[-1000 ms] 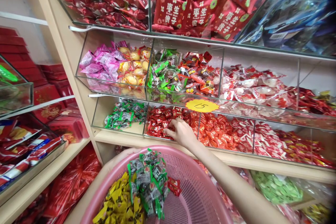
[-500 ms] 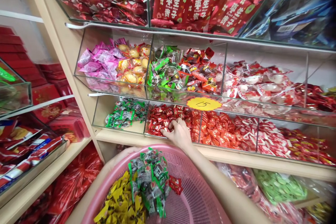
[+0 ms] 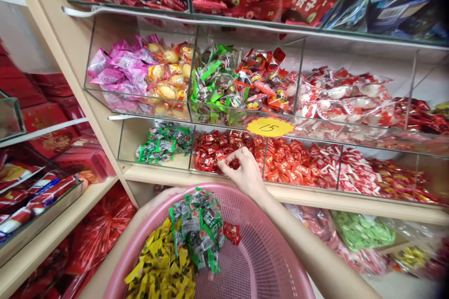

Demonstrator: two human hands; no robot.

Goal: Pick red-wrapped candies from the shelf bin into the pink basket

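Observation:
My right hand (image 3: pixel 246 174) reaches over the front of a low clear bin, its fingers curled toward the thumb at the dark red wrapped candies (image 3: pixel 213 152). The fingertips are partly hidden among the wrappers. My left hand (image 3: pixel 159 200) grips the far left rim of a pink plastic basket (image 3: pixel 277 252); its fingers are partly hidden by the rim. Inside the basket lie yellow-wrapped candies (image 3: pixel 161 266) on the left, a heap of green-and-clear wrapped candies (image 3: pixel 201 229) in the middle, and a red-wrapped candy (image 3: pixel 232 233) beside that heap.
Left of the red candies is a bin of green-wrapped candies (image 3: pixel 166 142); orange-red candies (image 3: pixel 291 159) fill the bin to the right. A yellow price tag (image 3: pixel 270 127) reading 15 hangs above. The wooden shelf edge (image 3: pixel 312 198) runs between bins and basket.
The shelves sit slightly higher in the picture as the view shifts. My right hand has moved a little right over the red candies, its fingers more curled. My left hand still holds the basket.

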